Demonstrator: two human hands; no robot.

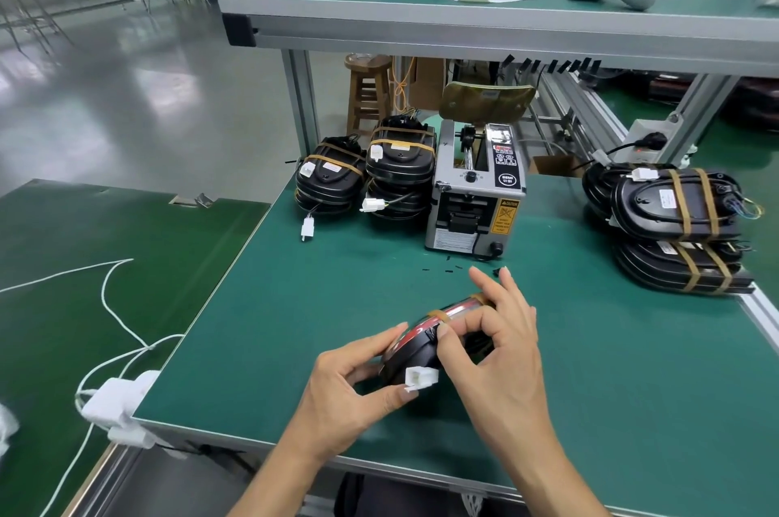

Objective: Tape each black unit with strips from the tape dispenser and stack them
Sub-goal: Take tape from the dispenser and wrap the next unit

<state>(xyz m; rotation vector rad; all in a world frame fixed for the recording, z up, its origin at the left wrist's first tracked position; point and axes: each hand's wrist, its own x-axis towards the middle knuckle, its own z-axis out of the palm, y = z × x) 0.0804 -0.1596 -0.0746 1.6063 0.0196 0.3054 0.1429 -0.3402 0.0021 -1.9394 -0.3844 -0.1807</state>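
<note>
Holding a black unit (415, 352) up on its edge, just over the green bench (295, 305). Left hand (350, 394) curled round its near side, by the white plug (419, 378). Right hand (497, 352) pinching its top rim. Tape dispenser (474, 192) behind, with stacks of taped units at left (366, 175) and right (674, 221).

tape dispenser (474, 187) between unit stacks (366, 175), held unit (425, 341) in front
</note>
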